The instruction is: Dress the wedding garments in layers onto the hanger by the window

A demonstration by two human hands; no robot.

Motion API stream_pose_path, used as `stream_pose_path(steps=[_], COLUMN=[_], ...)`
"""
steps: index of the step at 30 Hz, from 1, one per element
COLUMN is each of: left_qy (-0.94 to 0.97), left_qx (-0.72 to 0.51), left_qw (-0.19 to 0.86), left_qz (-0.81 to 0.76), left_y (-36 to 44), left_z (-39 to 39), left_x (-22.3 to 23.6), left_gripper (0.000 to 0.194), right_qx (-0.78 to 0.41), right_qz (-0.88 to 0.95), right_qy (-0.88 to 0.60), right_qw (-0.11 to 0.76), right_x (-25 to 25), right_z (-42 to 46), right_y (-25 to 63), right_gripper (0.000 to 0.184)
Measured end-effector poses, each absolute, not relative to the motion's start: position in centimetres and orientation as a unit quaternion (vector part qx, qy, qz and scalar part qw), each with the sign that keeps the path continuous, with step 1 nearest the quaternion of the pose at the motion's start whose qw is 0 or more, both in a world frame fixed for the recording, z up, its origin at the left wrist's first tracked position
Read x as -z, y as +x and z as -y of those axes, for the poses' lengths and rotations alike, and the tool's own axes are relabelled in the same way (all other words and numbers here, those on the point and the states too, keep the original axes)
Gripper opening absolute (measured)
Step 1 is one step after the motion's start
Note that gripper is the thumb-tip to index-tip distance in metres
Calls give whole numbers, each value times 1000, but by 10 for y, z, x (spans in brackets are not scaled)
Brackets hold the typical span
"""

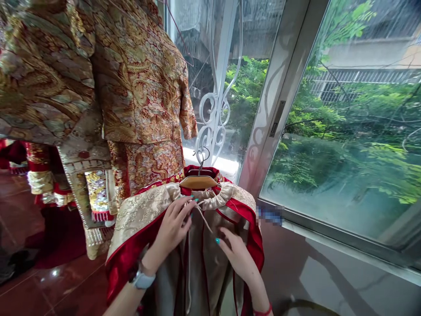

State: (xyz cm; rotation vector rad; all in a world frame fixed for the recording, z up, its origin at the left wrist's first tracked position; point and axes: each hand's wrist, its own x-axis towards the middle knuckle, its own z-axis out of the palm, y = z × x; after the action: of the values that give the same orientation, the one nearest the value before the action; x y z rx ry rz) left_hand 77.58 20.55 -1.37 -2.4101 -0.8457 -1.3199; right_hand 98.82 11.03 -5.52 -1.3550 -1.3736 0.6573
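Our hands at a red-and-cream brocade robe [141, 210]

Our left-hand grip [173, 230], smartwatch [143, 280] on its wrist, touches the gathered collar [213, 195] beside a thin drawstring [204, 219]; our right-hand grip [238, 259] sits lower, fingers spread. A wooden hanger [198, 182] carries the robe, beside a gold embroidered jacket [138, 79] and a window [332, 131].

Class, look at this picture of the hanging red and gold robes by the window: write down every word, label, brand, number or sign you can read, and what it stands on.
No text can be read.
The pixelated patch at the corner of the window frame is too blurred to read.
The smartwatch on the left wrist shows nothing legible.
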Motion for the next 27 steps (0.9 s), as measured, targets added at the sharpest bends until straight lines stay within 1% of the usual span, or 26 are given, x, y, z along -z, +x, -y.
stream_pose_path(steps=[2, 3, 6, 8, 10, 13, 15, 17, 20, 23, 25, 27], left_qy=[-755, -727, -710, -724, -727, -721, -727, -725, -668, -637, -633, -627], left_qx=[517, 530, 502, 477, 480, 482, 468, 480, 554, 569, 560, 558], left_qw=[139, 137, 118, 85, 42, 3, -12, -53, -158, -264, -307, -322], left_qz=[379, 414, 480, 491, 489, 498, 502, 492, 472, 448, 438, 437], left_y=[786, 791, 801, 801, 799, 798, 802, 806, 814, 819, 821, 821], left_z=[-193, -188, -180, -177, -176, -175, -177, -180, -184, -181, -172, -159], left_x=[30, 36, 42, 37, 30, 22, 20, 21, 20, 15, 11, 10], left_gripper=[42, 39, 20, 21, 24, 25, 25, 22, 22, 23, 25, 33], right_qx=[-270, -274, -257, -215, -172, -146, -160, -193, -256, -328, -329, -287], right_qz=[596, 603, 606, 603, 607, 634, 638, 623, 631, 649, 659, 674], right_qy=[-537, -520, -515, -535, -541, -521, -509, -496, -455, -414, -406, -412], right_qw=[532, 539, 549, 551, 556, 552, 556, 573, 574, 548, 541, 543], right_x=[39, 30, 9, 5, 6, 12, 13, 12, 8, 1, -4, -10], right_z=[-126, -133, -151, -159, -165, -171, -174, -173, -166, -154, -146, -140], right_y=[972, 964, 942, 931, 923, 917, 918, 923, 937, 952, 959, 965], right_gripper=[34, 31, 17, 11, 9, 17, 21, 20, 17, 17, 17, 16])
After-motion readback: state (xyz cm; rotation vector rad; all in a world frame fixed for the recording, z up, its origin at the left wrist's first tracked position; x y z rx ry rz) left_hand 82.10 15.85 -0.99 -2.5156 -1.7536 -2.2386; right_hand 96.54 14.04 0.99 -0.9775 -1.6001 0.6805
